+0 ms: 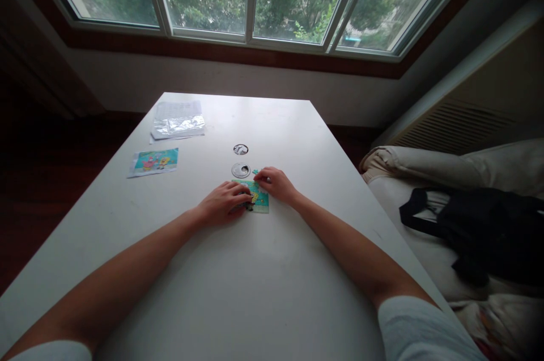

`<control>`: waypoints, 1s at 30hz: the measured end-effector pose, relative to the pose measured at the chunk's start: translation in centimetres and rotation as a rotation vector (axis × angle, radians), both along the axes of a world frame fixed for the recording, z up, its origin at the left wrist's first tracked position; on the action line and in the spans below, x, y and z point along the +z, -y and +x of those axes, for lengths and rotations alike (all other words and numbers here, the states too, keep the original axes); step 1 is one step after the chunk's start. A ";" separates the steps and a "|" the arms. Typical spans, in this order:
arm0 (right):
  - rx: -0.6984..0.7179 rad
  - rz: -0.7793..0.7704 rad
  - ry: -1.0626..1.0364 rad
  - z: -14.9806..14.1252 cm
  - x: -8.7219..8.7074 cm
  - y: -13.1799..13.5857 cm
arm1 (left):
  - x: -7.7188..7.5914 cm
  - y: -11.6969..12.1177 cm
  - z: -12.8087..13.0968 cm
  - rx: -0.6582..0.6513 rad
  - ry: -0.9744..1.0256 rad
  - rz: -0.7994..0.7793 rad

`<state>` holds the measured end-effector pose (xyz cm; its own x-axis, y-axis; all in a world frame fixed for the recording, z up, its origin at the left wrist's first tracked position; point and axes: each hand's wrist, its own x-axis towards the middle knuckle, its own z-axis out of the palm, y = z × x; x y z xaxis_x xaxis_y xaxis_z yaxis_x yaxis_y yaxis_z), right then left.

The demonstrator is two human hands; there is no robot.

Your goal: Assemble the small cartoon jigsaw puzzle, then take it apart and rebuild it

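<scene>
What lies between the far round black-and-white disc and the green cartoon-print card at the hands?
In the head view, a round pale grey disc with a dark patch lies between the far disc and the card.

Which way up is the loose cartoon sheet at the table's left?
Face up: the cartoon sheet lies on the white table with its coloured figures showing.

Table (238,270) is white; board (262,201) teal-green with yellow patches; card (156,161), 9 o'clock, turquoise with pink and yellow figures; cloth (488,230), 3 o'clock, black.
</scene>
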<state>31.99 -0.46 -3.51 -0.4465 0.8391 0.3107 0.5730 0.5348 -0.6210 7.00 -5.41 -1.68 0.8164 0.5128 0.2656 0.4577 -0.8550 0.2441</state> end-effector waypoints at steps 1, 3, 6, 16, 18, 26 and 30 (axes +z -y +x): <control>-0.002 0.007 0.008 0.0 0.0 0.0 | 0.0 0.0 0.0 0.000 -0.002 -0.001; -0.007 0.022 0.020 -0.1 0.0 0.1 | 0.0 0.0 0.0 0.000 -0.004 -0.002; -0.015 0.037 0.035 -0.2 -0.1 0.1 | 0.0 0.0 0.0 0.004 -0.004 0.000; 0.002 0.083 0.086 -0.1 -0.4 0.1 | -0.2 -0.1 0.0 0.004 0.006 0.003; 0.006 0.084 0.089 -0.1 -0.4 0.1 | -0.2 -0.1 0.0 0.003 0.005 0.004; -0.023 0.127 0.079 0.7 -0.1 -0.3 | -0.1 0.0 -0.1 -0.003 0.000 0.000; -0.035 0.130 0.126 1.1 0.3 -0.4 | 0.0 0.1 -0.2 -0.001 0.014 0.000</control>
